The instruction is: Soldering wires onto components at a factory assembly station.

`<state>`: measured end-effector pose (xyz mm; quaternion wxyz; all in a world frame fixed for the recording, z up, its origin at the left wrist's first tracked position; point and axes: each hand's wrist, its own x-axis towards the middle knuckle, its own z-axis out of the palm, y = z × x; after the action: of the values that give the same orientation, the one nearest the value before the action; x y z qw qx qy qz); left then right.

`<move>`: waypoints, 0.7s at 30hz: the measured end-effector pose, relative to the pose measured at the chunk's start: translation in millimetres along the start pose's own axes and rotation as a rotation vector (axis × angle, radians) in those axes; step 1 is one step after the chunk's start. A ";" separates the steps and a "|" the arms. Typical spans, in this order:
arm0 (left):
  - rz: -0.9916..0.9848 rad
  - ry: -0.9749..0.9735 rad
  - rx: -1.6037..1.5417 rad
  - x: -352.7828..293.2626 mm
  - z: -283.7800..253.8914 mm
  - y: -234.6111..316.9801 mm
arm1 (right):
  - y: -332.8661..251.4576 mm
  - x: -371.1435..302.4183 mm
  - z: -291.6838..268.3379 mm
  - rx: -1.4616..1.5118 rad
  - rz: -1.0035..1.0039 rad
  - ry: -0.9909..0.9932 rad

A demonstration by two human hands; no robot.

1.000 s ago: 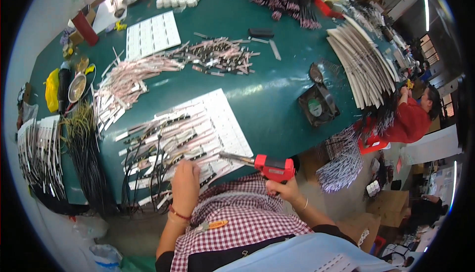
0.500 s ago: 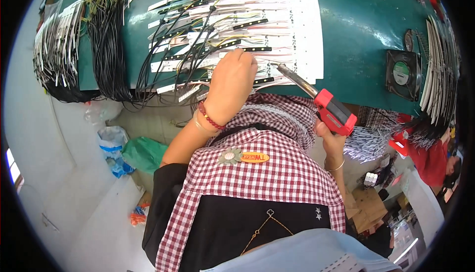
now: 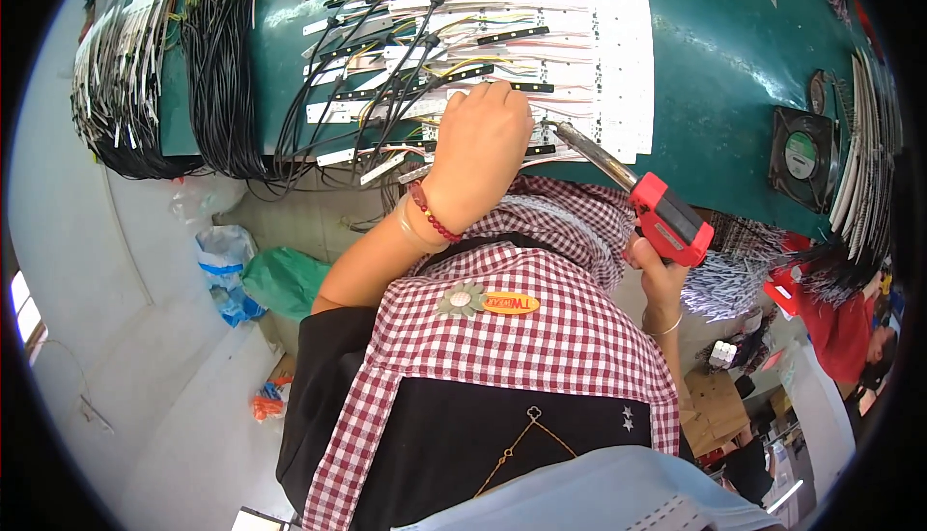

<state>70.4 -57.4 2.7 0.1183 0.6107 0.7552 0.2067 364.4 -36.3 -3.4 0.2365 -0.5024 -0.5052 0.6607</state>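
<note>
My left hand [image 3: 486, 145] is over the near part of a white panel sheet [image 3: 623, 68] on the bench. Its fingers are bent and pressed together; their tips and anything pinched there are hidden. Beside them lies a black LED strip [image 3: 526, 87], with thin pale wires running to the right. In my right hand [image 3: 659, 280] is a red and black soldering gun [image 3: 676, 222], gripped by its handle. Its long metal barrel slants up and left, and the thin tip is close to my left fingers. Whether the tip touches a wire, I cannot tell.
Several black cables [image 3: 319, 116] cross the left of the panel. Bundles of black wires [image 3: 220, 77] and of white strips [image 3: 121, 68] hang over the edge of the green bench [image 3: 715, 97]. A black fan [image 3: 803, 154] stands at right beside stacked pale strips [image 3: 855, 164].
The whole view has shifted, so bench and hands appear slightly farther right. Against the panel, both hands have hardly moved; the soldering gun's tip stays near my left fingers.
</note>
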 end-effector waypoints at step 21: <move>-0.032 -0.009 0.023 -0.2 1.8 3.8 | -18.5 1.1 15.6 -0.019 -0.141 -0.008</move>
<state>74.6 -56.7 2.8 0.1179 0.6009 0.7665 0.1935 346.3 -35.1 12.6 0.2756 -0.4652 -0.5464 0.6396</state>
